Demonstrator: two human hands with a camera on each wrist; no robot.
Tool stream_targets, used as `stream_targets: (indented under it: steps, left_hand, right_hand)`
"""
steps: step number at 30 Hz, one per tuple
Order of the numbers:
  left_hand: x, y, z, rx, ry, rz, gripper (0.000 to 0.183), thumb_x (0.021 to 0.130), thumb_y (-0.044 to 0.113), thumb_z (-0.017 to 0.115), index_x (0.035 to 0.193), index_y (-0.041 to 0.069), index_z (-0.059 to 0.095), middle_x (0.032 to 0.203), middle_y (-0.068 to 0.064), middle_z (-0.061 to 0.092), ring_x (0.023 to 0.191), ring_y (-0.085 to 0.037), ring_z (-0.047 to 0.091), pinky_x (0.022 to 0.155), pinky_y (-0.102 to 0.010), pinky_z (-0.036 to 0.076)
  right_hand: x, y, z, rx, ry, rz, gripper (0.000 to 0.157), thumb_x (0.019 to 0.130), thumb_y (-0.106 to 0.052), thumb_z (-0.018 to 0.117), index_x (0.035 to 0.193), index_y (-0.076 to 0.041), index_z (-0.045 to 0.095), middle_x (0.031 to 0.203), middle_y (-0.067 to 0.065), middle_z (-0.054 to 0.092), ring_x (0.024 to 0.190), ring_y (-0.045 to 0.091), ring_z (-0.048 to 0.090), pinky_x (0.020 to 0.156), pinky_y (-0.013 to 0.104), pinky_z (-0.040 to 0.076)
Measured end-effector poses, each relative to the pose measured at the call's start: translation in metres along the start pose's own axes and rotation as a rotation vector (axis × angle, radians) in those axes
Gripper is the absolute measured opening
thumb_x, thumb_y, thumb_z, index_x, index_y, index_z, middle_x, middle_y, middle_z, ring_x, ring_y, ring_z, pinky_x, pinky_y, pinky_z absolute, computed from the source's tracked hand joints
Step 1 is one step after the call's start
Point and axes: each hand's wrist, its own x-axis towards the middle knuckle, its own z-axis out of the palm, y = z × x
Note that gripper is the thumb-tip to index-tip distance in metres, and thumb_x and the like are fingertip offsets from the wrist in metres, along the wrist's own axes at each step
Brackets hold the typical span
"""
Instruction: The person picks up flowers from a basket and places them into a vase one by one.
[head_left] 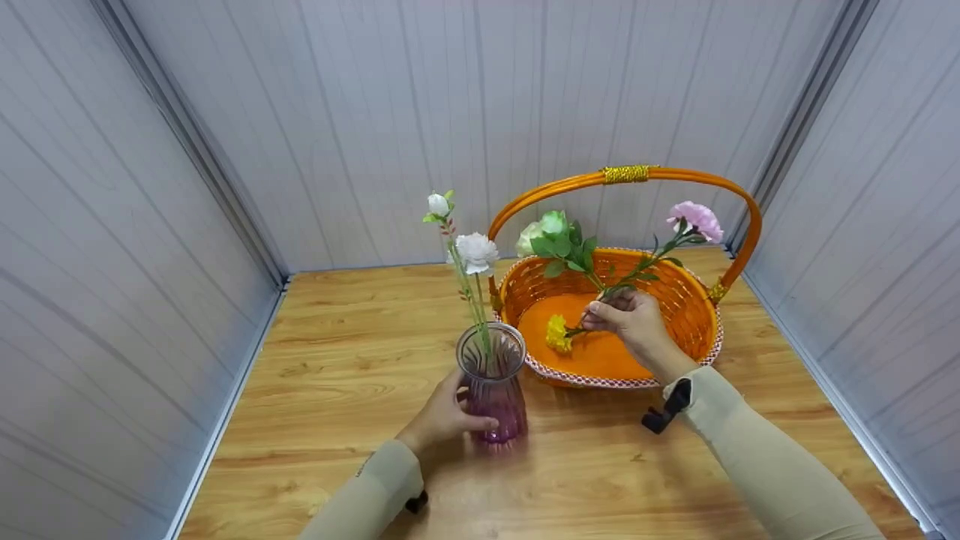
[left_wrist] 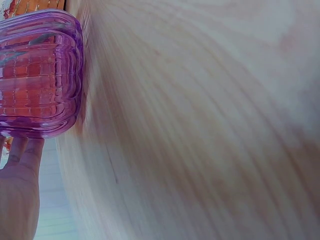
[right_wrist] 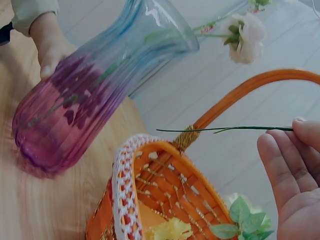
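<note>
My left hand holds a ribbed glass vase, purple at the base and clear at the rim, low on its left side. The vase stands upright on the table with a white flower and a white bud on long stems in it. Over the basket, my right hand pinches the stem of a pink carnation between thumb and fingers; its bloom leans to the upper right. In the right wrist view the thin green stem end points toward the vase.
An orange woven basket with a tall arched handle stands right of the vase, close to it. Inside are a yellow flower and pale green roses leaning on the back rim. Panelled walls enclose the wooden table.
</note>
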Motion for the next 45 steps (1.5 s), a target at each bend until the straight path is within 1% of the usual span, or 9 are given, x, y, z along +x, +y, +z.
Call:
stream_targets:
  steps: [6,10,15,19,23,27,30,41,45]
  left_hand:
    - [0.000,0.001,-0.001,-0.008,-0.001,-0.002,0.109,0.075,0.021,0.101,0.165,0.026,0.040,0.156,-0.009,0.057,0.147,-0.035,0.052,0.128,-0.065,0.040]
    - [-0.001,0.002,-0.001,-0.027,-0.004,-0.008,0.107,0.075,0.020,0.100,0.164,0.027,0.041,0.156,-0.008,0.057,0.147,-0.035,0.052,0.127,-0.065,0.040]
    - [-0.001,0.003,0.000,-0.039,-0.007,-0.013,0.106,0.076,0.020,0.100,0.164,0.028,0.041,0.156,-0.007,0.056,0.147,-0.034,0.052,0.127,-0.065,0.041]
    - [-0.001,0.002,0.001,-0.042,-0.003,-0.014,0.105,0.077,0.019,0.100,0.163,0.029,0.042,0.157,-0.006,0.056,0.147,-0.034,0.052,0.127,-0.064,0.041]
    - [-0.003,0.002,0.002,-0.049,-0.001,-0.016,0.104,0.076,0.018,0.100,0.162,0.028,0.043,0.155,-0.007,0.057,0.146,-0.034,0.052,0.127,-0.064,0.041]
    - [-0.002,0.003,0.001,-0.042,0.000,-0.010,0.107,0.075,0.016,0.100,0.164,0.028,0.042,0.153,-0.009,0.058,0.144,-0.033,0.053,0.127,-0.064,0.041]
    - [-0.001,0.003,0.001,-0.039,-0.001,-0.010,0.109,0.075,0.015,0.100,0.165,0.028,0.040,0.153,-0.010,0.058,0.144,-0.034,0.053,0.127,-0.064,0.041]
    - [-0.003,0.002,-0.002,-0.071,-0.015,-0.006,0.106,0.077,0.014,0.099,0.165,0.024,0.041,0.156,-0.010,0.058,0.149,-0.035,0.051,0.128,-0.064,0.039]
    - [-0.003,0.004,-0.002,-0.085,-0.025,0.001,0.105,0.077,0.013,0.099,0.164,0.024,0.042,0.158,-0.010,0.057,0.149,-0.036,0.051,0.128,-0.062,0.040]
  right_hand:
    - [-0.005,-0.014,0.010,0.019,0.005,-0.038,0.005,0.101,0.007,0.070,0.100,0.003,0.067,0.085,0.008,0.080,0.076,0.019,0.080,0.078,0.035,0.071]
    - [-0.008,-0.024,0.015,0.011,0.002,-0.053,0.004,0.101,0.006,0.070,0.101,0.003,0.067,0.087,0.008,0.080,0.077,0.020,0.080,0.079,0.036,0.071]
    - [-0.010,-0.036,0.022,0.013,0.001,-0.073,0.014,0.102,0.011,0.064,0.098,-0.002,0.065,0.086,0.008,0.080,0.077,0.020,0.080,0.079,0.037,0.071]
    - [-0.010,-0.043,0.029,0.012,-0.004,-0.082,0.015,0.102,0.012,0.063,0.098,-0.003,0.066,0.087,0.008,0.081,0.078,0.021,0.080,0.079,0.037,0.071]
    - [-0.010,-0.047,0.036,0.004,-0.021,-0.090,0.009,0.101,0.009,0.067,0.101,0.000,0.067,0.088,0.008,0.081,0.080,0.021,0.080,0.080,0.037,0.071]
    - [-0.012,-0.051,0.046,0.004,-0.040,-0.116,0.010,0.101,0.011,0.066,0.099,0.001,0.066,0.087,0.009,0.081,0.079,0.021,0.080,0.079,0.037,0.071]
    - [-0.012,-0.055,0.054,0.008,-0.049,-0.129,0.017,0.102,0.014,0.062,0.097,-0.002,0.066,0.086,0.009,0.080,0.079,0.021,0.080,0.078,0.036,0.071]
    - [-0.008,-0.057,0.078,0.024,-0.082,-0.141,0.016,0.101,0.014,0.062,0.098,-0.002,0.065,0.087,0.010,0.080,0.077,0.021,0.080,0.078,0.036,0.071]
    - [-0.009,-0.056,0.086,0.016,-0.098,-0.136,0.011,0.101,0.011,0.067,0.099,0.001,0.066,0.088,0.010,0.081,0.078,0.020,0.080,0.077,0.036,0.071]
